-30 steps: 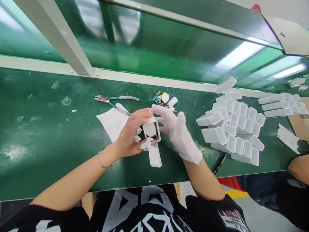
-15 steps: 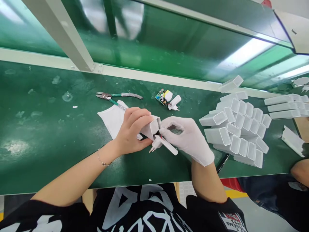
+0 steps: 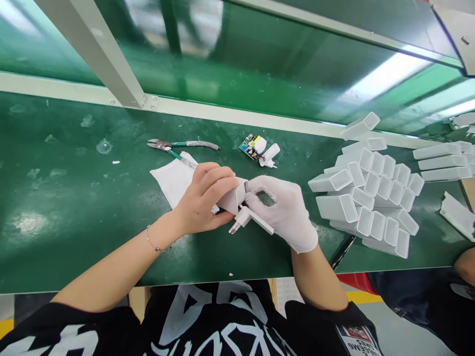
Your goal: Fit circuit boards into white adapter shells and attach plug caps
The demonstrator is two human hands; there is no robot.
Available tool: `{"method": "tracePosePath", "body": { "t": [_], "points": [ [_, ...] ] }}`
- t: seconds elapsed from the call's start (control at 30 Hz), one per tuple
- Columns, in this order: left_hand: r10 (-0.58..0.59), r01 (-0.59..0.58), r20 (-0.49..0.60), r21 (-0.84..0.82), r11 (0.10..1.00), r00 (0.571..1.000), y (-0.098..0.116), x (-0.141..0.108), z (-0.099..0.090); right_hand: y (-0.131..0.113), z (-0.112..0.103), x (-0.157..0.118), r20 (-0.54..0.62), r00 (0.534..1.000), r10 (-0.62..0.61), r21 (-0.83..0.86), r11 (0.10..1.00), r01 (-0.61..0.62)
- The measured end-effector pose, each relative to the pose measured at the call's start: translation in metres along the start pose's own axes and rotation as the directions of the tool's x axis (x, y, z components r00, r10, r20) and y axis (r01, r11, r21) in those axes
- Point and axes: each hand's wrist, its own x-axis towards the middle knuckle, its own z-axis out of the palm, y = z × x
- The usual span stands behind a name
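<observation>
Head view. Bare left hand point(image 3: 200, 200), thin bracelet at the wrist, fingers curled tight around a white rectangular plastic housing point(image 3: 233, 195), smooth and matte, its open end turned toward the other hand. Right hand point(image 3: 285, 210) in a thin white fabric glove, fingers pinched on a flat white plug cover point(image 3: 249, 217) with two metal pins jutting down-left, touching the housing's mouth, a hint of red wire at the joint. Both held low over the green work mat point(image 3: 74, 212), scuffed and dotted with pale residue.

Beneath the left hand, a limp white glove point(image 3: 172, 180) lying flat. Beyond it, side cutters point(image 3: 178, 147) with green handles. Just beside those, a small circuit board point(image 3: 251, 147) wired to another white plug piece. Right of the gloved hand, a stacked heap of empty white housings point(image 3: 365, 198), hollow rectangular tubes.
</observation>
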Motion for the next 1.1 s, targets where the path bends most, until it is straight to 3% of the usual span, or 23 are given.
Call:
{"method": "tracePosePath", "body": {
  "t": [0.13, 0.23, 0.37, 0.5, 0.6, 0.67, 0.73, 0.87, 1.0, 1.1],
  "points": [
    [0.02, -0.02, 0.06, 0.003, 1.0, 0.998, -0.001, 0.0, -0.001, 0.003, -0.008, 0.001, -0.054, 0.992, 0.111, 0.31, 0.947, -0.089],
    [0.021, -0.019, 0.075, -0.017, 1.0, 0.997, -0.001, -0.002, -0.001, 0.004, -0.017, 0.0, 0.023, 0.992, 0.128, 0.427, 0.896, -0.125],
    [0.013, -0.011, 0.074, -0.025, 1.0, 0.997, -0.002, -0.004, 0.001, -0.001, -0.012, 0.0, 0.126, 0.988, 0.095, 0.36, 0.923, -0.135],
    [0.043, -0.04, 0.072, -0.039, 0.998, 0.996, -0.003, -0.005, 0.003, -0.007, 0.003, -0.001, 0.053, 0.991, 0.126, 0.152, 0.979, -0.133],
    [0.013, -0.009, 0.056, -0.085, 0.996, 0.998, -0.003, -0.004, 0.002, -0.004, 0.002, 0.0, 0.121, 0.976, 0.18, 0.324, 0.922, -0.21],
    [-0.051, 0.058, 0.067, -0.109, 0.992, 0.996, -0.002, -0.004, 0.0, 0.0, -0.003, 0.001, 0.247, 0.959, 0.14, 0.528, 0.81, -0.254],
    [-0.108, 0.116, 0.088, -0.089, 0.989, 0.99, -0.002, -0.005, -0.001, 0.004, -0.008, 0.002, 0.262, 0.96, 0.094, 0.634, 0.734, -0.245],
    [-0.127, 0.133, 0.096, -0.062, 0.989, 0.987, 0.0, -0.007, -0.002, 0.002, -0.002, 0.003, 0.133, 0.966, 0.223, 0.602, 0.756, -0.258],
    [-0.09, 0.101, 0.102, -0.108, 0.989, 0.991, 0.002, -0.006, -0.001, -0.007, 0.012, 0.001, 0.28, 0.928, 0.244, 0.541, 0.759, -0.362],
    [-0.049, 0.07, 0.127, -0.172, 0.983, 0.991, 0.002, -0.004, -0.001, -0.01, 0.017, -0.001, 0.295, 0.931, 0.215, 0.512, 0.788, -0.344]
  ]
}}
